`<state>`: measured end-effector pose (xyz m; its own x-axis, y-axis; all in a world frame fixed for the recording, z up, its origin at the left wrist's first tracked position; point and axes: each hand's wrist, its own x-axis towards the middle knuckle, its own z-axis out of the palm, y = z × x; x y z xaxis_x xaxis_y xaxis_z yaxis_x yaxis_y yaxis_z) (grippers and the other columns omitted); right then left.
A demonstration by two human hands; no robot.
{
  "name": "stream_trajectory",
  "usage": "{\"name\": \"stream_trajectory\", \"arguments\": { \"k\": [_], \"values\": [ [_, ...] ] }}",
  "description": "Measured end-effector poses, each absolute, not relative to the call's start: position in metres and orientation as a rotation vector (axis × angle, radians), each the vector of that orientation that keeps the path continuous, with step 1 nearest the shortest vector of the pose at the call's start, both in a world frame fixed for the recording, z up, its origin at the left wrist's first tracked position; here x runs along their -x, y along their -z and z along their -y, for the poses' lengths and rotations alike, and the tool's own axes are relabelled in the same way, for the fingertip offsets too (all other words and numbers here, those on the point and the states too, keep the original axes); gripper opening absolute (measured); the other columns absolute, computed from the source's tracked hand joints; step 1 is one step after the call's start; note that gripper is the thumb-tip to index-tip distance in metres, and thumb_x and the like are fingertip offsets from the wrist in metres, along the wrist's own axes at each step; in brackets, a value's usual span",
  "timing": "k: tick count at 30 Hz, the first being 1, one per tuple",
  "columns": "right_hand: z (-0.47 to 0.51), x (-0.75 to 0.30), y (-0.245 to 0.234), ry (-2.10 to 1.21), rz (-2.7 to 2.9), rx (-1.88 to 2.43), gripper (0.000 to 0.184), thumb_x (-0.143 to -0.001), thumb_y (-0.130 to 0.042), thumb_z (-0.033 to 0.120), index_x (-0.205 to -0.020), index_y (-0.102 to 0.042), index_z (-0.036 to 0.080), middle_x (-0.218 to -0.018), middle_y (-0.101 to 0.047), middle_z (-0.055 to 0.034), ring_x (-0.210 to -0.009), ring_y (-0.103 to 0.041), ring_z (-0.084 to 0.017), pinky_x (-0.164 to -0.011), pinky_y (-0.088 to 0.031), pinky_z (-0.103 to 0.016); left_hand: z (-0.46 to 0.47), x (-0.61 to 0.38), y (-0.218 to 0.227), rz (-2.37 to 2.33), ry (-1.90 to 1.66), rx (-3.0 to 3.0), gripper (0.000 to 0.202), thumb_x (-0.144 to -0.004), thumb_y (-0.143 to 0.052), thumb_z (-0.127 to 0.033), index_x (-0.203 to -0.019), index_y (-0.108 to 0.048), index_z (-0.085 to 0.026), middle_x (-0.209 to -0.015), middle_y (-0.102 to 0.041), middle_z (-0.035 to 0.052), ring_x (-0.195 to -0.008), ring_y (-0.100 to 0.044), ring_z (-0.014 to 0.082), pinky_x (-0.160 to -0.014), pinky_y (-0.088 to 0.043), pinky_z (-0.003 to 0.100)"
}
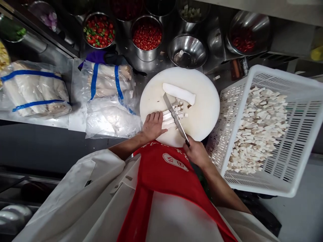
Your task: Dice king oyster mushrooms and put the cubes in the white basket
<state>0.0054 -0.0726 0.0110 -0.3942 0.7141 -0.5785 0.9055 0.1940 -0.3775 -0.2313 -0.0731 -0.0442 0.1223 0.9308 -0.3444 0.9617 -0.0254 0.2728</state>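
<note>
A round white cutting board (202, 101) lies in front of me. My left hand (152, 126) presses curled fingers down on several white strips (168, 120) at the board's near edge. My right hand (196, 153) is closed on the handle of a knife (174, 116), whose blade lies across the strips. Small white cubes (180, 108) sit just past the blade. A whole white peeled piece (179, 93) rests further back on the board.
A white slotted basket (297, 161) with many white cubes (259, 127) stands tilted at the right. Plastic bags of pale produce (108, 97) lie at the left. Steel bowls of chopped red chilli (147, 36) and mixed peppers (99, 31) line the back.
</note>
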Motion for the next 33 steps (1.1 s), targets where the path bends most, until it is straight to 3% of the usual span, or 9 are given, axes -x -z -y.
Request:
{"name": "stream_trajectory", "arguments": {
  "k": [5, 7, 10, 13, 19, 26, 30, 33],
  "values": [
    [0.083, -0.019, -0.048, 1.115, -2.262, -1.551, 0.051, -0.095, -0.04, 0.028, -0.145, -0.047, 0.021, -0.105, -0.076, -0.0064, -0.095, -0.072, -0.026, -0.081, -0.053, -0.033, 0.082, 0.234, 0.042, -1.871, 0.018, -1.983, 0.093, -0.087, -0.052, -0.064, -0.15, -0.028, -0.001, -0.151, -0.036, 0.0233, -0.138, -0.033, 0.0378, -0.12, -0.017, 0.048],
    [0.086, -0.017, -0.049, 1.132, -2.229, -1.512, 0.051, -0.095, -0.039, 0.027, -0.145, -0.048, 0.021, -0.11, -0.075, -0.0074, -0.098, -0.071, -0.026, -0.082, -0.053, -0.033, 0.086, 0.233, 0.044, -1.888, 0.022, -1.968, 0.083, -0.091, -0.048, -0.058, -0.15, -0.029, -0.001, -0.15, -0.038, 0.0234, -0.137, -0.036, 0.0368, -0.119, -0.02, 0.047],
    [0.078, 0.002, -0.025, 1.031, -2.162, -1.499, 0.05, -0.092, -0.041, 0.023, -0.14, -0.052, 0.015, -0.097, -0.077, -0.0101, -0.086, -0.073, -0.029, -0.075, -0.053, -0.035, 0.088, 0.231, 0.049, -1.905, 0.04, -1.956, 0.075, -0.094, -0.046, -0.05, -0.15, -0.03, -0.003, -0.148, -0.041, 0.0233, -0.135, -0.039, 0.0362, -0.116, -0.026, 0.048],
    [0.062, 0.019, -0.013, 0.981, -2.208, -1.521, 0.051, -0.089, -0.044, 0.021, -0.139, -0.054, 0.014, -0.092, -0.077, -0.0089, -0.086, -0.073, -0.029, -0.075, -0.053, -0.034, 0.09, 0.231, 0.052, -1.919, 0.006, -1.995, 0.078, -0.093, -0.049, -0.053, -0.148, -0.033, -0.001, -0.146, -0.043, 0.0236, -0.133, -0.041, 0.0363, -0.115, -0.029, 0.048],
    [0.073, 0.006, -0.053, 1.061, -2.281, -1.53, 0.05, -0.092, -0.045, 0.024, -0.141, -0.052, 0.021, -0.1, -0.076, -0.0056, -0.089, -0.072, -0.026, -0.075, -0.053, -0.031, 0.101, 0.24, 0.058, -1.996, -0.143, -2.012, 0.085, -0.09, -0.047, -0.064, -0.145, -0.036, -0.001, -0.144, -0.045, 0.0239, -0.132, -0.042, 0.0365, -0.115, -0.029, 0.049],
    [0.067, 0.036, -0.011, 0.988, -2.227, -1.498, 0.052, -0.088, -0.046, 0.02, -0.139, -0.054, 0.015, -0.095, -0.077, -0.0093, -0.085, -0.073, -0.028, -0.075, -0.052, -0.033, 0.104, 0.241, 0.07, -1.999, -0.221, -1.999, 0.074, -0.093, -0.049, -0.055, -0.142, -0.039, -0.001, -0.138, -0.049, 0.0247, -0.126, -0.046, 0.037, -0.108, -0.036, 0.049],
    [0.07, 0.03, -0.04, 1.041, -2.306, -1.523, 0.05, -0.089, -0.045, 0.023, -0.138, -0.054, 0.018, -0.095, -0.077, -0.0068, -0.087, -0.073, -0.026, -0.074, -0.052, -0.031, 0.11, 0.246, 0.076, -2.001, -0.469, -1.998, 0.076, -0.089, -0.053, -0.06, -0.139, -0.042, -0.004, -0.135, -0.05, 0.0233, -0.125, -0.046, 0.0366, -0.107, -0.038, 0.049],
    [0.079, 0.026, -0.05, 1.085, -2.282, -1.493, 0.048, -0.091, -0.045, 0.024, -0.137, -0.055, 0.018, -0.095, -0.077, -0.0067, -0.086, -0.073, -0.026, -0.075, -0.053, -0.031, 0.114, 0.249, 0.086, -1.967, -0.63, -2.01, 0.064, -0.089, -0.056, -0.055, -0.131, -0.049, -0.007, -0.129, -0.053, 0.0209, -0.121, -0.047, 0.0346, -0.105, -0.04, 0.048]
  ]
}}
